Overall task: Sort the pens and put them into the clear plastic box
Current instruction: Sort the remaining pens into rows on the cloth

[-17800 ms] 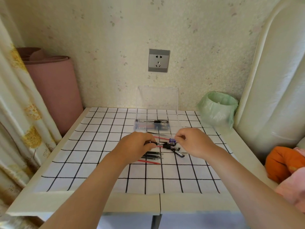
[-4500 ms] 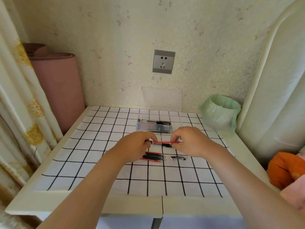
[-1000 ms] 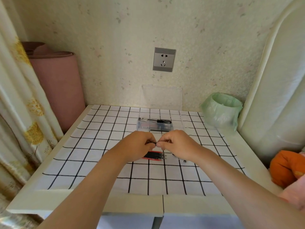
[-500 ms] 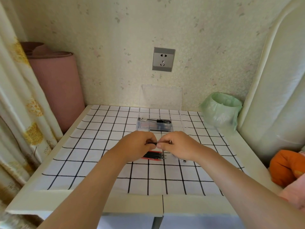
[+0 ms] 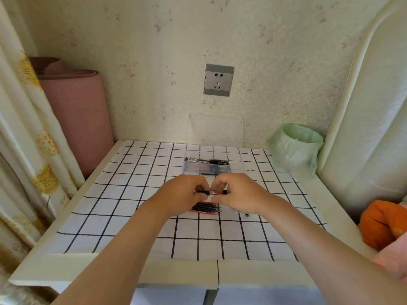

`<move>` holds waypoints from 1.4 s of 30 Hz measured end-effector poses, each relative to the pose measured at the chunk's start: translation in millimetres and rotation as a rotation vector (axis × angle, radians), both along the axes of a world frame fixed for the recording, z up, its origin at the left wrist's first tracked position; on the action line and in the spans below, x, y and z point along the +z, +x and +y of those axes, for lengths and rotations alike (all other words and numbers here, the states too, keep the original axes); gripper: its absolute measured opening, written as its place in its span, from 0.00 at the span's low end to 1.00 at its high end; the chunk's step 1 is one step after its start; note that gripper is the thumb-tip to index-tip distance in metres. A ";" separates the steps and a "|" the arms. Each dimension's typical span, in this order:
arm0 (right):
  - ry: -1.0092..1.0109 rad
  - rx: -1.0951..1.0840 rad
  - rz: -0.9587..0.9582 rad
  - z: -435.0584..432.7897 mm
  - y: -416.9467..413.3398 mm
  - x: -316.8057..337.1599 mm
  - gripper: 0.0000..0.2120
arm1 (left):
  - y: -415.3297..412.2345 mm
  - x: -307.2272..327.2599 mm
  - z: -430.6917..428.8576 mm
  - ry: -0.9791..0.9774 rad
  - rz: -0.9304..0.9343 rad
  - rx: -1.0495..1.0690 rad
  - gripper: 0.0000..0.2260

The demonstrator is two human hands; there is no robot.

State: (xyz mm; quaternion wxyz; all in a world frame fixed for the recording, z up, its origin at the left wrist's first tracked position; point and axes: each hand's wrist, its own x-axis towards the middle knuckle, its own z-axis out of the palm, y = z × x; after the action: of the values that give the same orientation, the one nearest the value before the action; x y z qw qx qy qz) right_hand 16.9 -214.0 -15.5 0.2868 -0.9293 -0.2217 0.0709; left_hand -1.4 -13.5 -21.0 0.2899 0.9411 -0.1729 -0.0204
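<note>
Table (image 5: 176,274): box (image 5: 198,170) far centre, lid up, a few pens inside.
Left hand (image 5: 182,194) and right hand (image 5: 237,194) each pinch one end of a black pen (image 5: 211,192), above the near pile (image 5: 207,209).
The red one held seconds ago is gone and the hands have drawn closer together.
Sorting continues.

Brightness: bright, soft, even daylight on wall and checked cloth (image 5: 132,216).
Shadows: faint, soft-edged, on the cloth beneath the forearms (image 5: 123,249).
Glare: mild sheen on the clear box lid (image 5: 214,130) and the white headboard (image 5: 363,128).
Distortion: wide-angle bowing of curtain (image 5: 26,128) and headboard at the edges.
Blur: lower left corner smeared; centre sharp.
</note>
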 end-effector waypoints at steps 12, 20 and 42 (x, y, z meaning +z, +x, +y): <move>-0.043 0.025 -0.024 1.5 0.6 -0.5 0.05 | 1.5 -1.6 0.1 0.003 -0.012 0.005 0.06; -0.104 0.000 0.030 -5.1 5.8 4.2 0.07 | 0.3 -1.0 -0.9 0.005 -0.021 0.017 0.05; -0.289 -0.048 0.096 -29.1 7.8 9.1 0.03 | 0.4 0.1 -3.5 0.018 0.096 0.013 0.08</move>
State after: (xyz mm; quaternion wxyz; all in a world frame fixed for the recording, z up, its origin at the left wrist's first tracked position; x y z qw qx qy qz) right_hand 24.7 -243.1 -6.4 0.1620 -0.9614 -0.1730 0.1397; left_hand -1.0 -17.0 -20.9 0.2895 0.9427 -0.1523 -0.0654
